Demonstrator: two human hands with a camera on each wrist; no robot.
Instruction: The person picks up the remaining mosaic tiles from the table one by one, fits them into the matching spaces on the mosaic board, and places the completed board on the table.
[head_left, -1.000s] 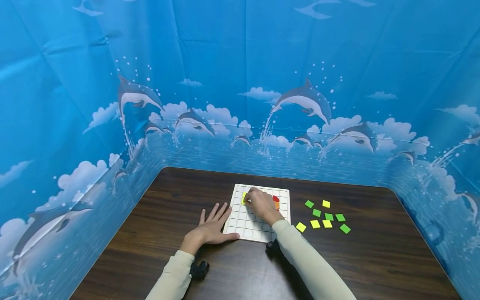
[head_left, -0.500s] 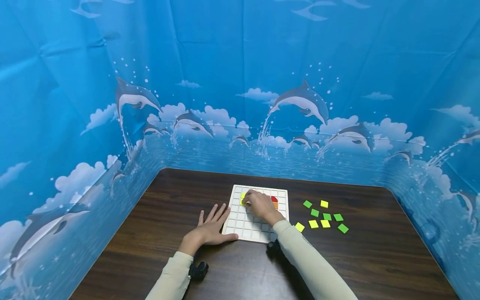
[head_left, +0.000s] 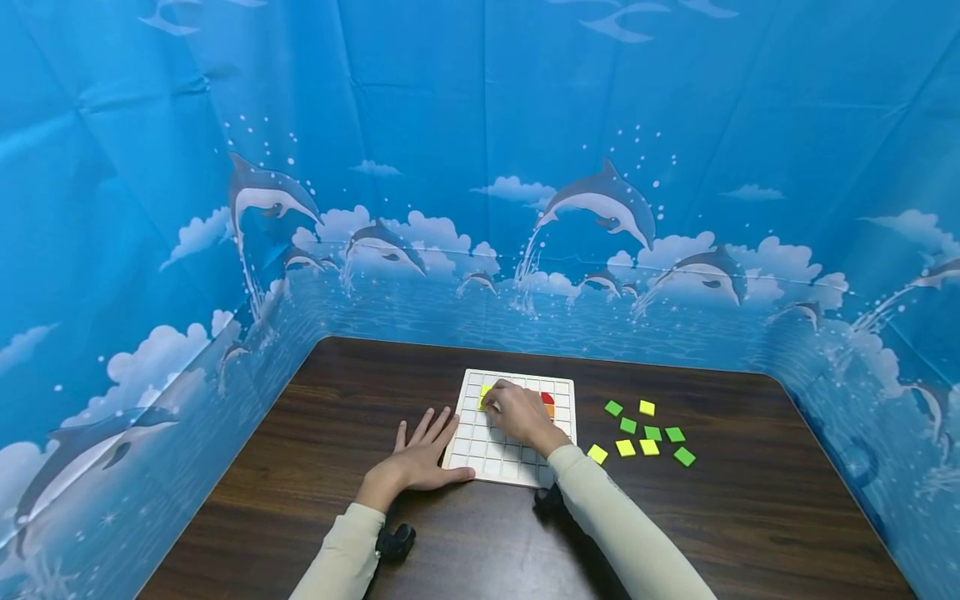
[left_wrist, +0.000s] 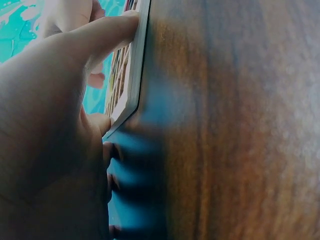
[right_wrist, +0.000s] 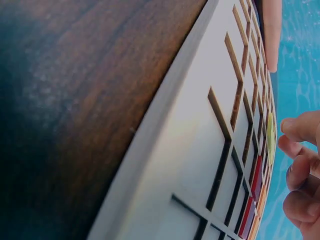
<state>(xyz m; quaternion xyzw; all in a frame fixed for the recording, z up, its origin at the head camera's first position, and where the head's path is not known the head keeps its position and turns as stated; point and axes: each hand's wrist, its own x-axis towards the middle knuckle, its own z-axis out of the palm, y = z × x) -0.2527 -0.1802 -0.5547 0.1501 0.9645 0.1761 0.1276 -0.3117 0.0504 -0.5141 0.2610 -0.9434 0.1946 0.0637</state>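
A white gridded board (head_left: 486, 454) lies on the dark wooden table. My left hand (head_left: 422, 464) is spread flat at the board's left side; its thumb (left_wrist: 112, 32) rests on the near edge, seen in the left wrist view. Over the upper part of the board, my right hand (head_left: 519, 412) has its fingers bent, fingertips right by yellow squares (head_left: 485, 392) in the grid. The right wrist view has the thumb and index fingertips close together beside a yellow tile (right_wrist: 270, 137); I cannot tell whether they pinch one. A red piece (head_left: 547, 398) and an orange piece (head_left: 550, 412) sit partly behind this hand.
Right of the board, several loose tiles lie scattered on the table, green ones (head_left: 652, 433) and yellow ones (head_left: 626, 448). A blue dolphin-print curtain (head_left: 420, 167) surrounds the table's back and sides. Black wrist cameras (head_left: 396, 542) are worn on both arms.
The head view has shifted slightly. The right hand stays over the same spot by the yellow squares, its fingertips barely moving. The left hand keeps its place.
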